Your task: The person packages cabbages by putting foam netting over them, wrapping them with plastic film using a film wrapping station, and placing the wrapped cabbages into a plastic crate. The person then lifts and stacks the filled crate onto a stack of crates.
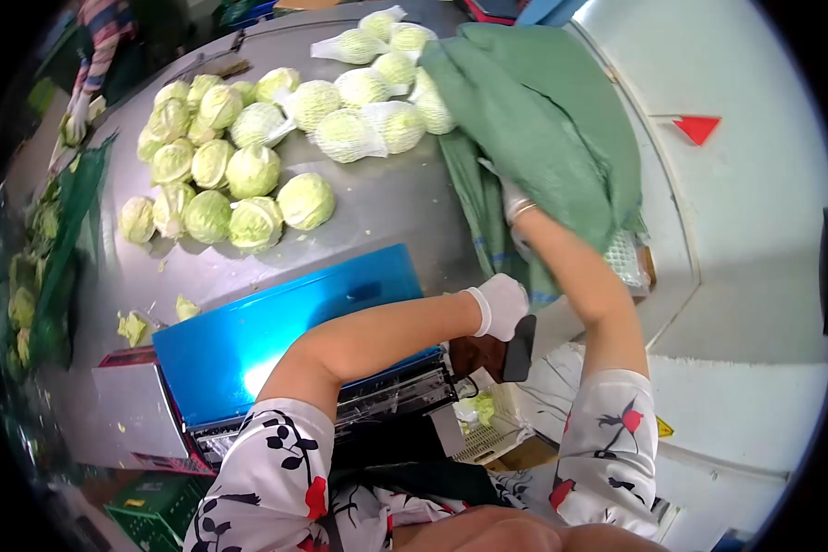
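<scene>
Whether the fingers of the gloved left hand [503, 307] and right hand [515, 198] are clamped cannot be told; the right meets the green sack [547, 115] at the right of the worktop [386, 202], netted cabbages [348, 136] beside it, bare cabbages [253, 172] farther left

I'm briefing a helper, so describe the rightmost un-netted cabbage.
From the big green sack, look left across the grey metal table to the bare cabbages beyond the blue panel. The wanted cabbage, pale green and round, sits farthest right of those without white netting.
</scene>
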A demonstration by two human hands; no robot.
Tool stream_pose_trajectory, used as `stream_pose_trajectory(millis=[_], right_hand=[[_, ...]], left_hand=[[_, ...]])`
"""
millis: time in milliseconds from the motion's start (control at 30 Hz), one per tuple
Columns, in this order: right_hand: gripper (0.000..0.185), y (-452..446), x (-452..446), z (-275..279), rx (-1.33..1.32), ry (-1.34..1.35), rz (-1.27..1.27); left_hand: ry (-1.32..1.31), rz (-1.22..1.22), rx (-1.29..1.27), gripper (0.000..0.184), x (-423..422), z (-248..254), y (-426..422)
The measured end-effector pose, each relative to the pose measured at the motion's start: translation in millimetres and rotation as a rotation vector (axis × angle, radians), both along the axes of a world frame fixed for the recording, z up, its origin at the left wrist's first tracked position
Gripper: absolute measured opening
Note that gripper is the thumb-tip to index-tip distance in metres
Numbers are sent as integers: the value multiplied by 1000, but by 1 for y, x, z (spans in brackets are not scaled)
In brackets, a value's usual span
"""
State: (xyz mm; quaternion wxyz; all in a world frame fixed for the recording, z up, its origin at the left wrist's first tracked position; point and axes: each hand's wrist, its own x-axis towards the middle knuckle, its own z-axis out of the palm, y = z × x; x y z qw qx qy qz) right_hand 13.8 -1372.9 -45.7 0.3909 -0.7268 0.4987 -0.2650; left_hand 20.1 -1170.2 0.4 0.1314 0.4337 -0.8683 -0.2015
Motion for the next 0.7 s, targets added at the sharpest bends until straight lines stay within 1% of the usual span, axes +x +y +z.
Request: stream_pose_trajectory(millis=[67, 100, 133, 167, 267, 367, 433, 467, 533, 567, 600, 633, 667, 700], right_hand=[[61, -13, -14, 46, 208, -25, 235], [59, -19, -21, 70, 317, -30, 345], [59, -14, -30, 85, 209, -88, 483], [58, -16, -36, 93, 147, -47, 544], [54, -27, -41, 101, -32, 224, 603], [51, -35, -33, 91, -159, 440, 606], [49, -37, -28, 84, -225, 528, 607], [48, -37, -25, 83, -260, 552, 610], [46, -35, -19, 77, -334, 588, 624], [46, -33, -15, 75, -389, 584, 635], [45, -28, -12, 71, -465, 562, 650], [44, -22, -8, 64, -567, 515, 665], [44, -17, -6, 59, -667, 457, 678], [43, -8, -3, 54, -763, 403, 688]], left_hand=[[118, 54, 76, 33, 12, 4, -1], [99, 57, 217, 56, 16, 12, -6], [135, 72, 281, 69, 16, 13, -7], [172, 82, 342, 86, 17, 14, -7], [164, 43, 445, 100, 19, 17, -8], [172, 9, 424, 94, 13, 3, -2], [164, 6, 324, 88, 16, -7, 4], [156, 7, 268, 85, 24, -4, 7], [241, 8, 222, 74, 63, 6, 12], [200, 126, 283, 64, 98, 46, 22], [264, 268, 146, 60, 128, 43, 25], [191, 459, 58, 58, 159, 42, 25], [255, 603, -287, 48, 197, 25, 26], [80, 737, -128, 73, 228, 34, 28]])
